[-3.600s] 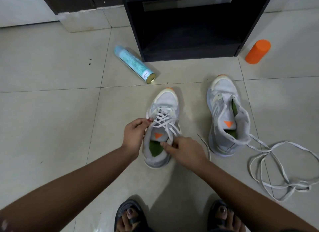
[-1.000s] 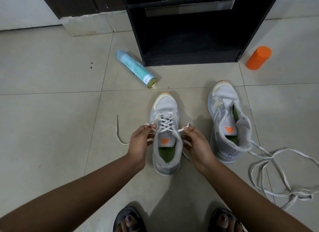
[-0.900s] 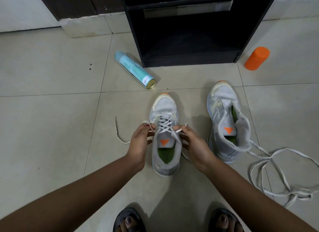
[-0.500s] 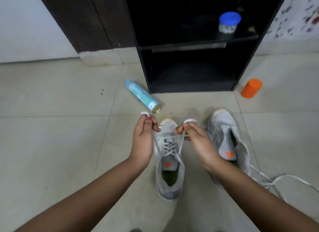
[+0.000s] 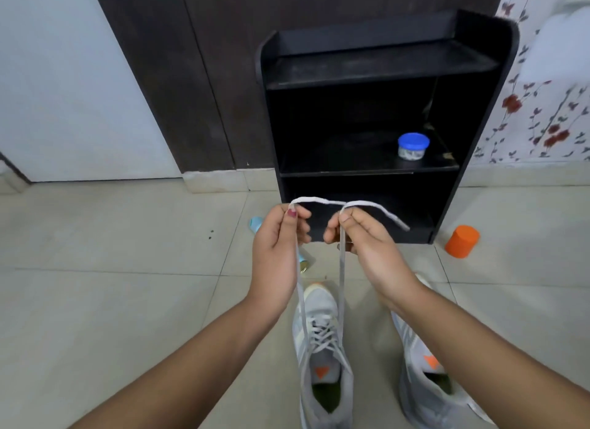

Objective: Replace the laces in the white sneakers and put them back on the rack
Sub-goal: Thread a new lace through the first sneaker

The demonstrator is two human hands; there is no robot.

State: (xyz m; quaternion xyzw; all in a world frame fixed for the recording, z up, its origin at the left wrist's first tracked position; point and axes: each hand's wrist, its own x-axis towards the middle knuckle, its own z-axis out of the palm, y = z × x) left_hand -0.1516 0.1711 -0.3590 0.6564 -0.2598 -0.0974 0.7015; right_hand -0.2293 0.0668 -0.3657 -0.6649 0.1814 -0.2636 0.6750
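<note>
A white sneaker (image 5: 322,348) with an orange triangle on its tongue stands on the floor tiles, laced with a white lace (image 5: 341,269). Both lace ends run up taut from its top eyelets. My left hand (image 5: 276,249) pinches the left end and my right hand (image 5: 367,246) pinches the right end, both raised well above the shoe, close together. The loose tips curl over my fingers. A second white sneaker (image 5: 424,374) stands to the right, partly hidden by my right forearm. The black rack (image 5: 380,67) stands straight ahead.
A blue-lidded jar (image 5: 412,146) sits on the rack's middle shelf. An orange cylinder (image 5: 462,241) lies on the floor right of the rack. A light blue spray can (image 5: 255,223) lies behind my left hand. A dark door and a floral wall stand behind.
Both hands have lifted the lace ends higher, pulling them taut above the sneaker. The view has tilted up, showing the whole rack.
</note>
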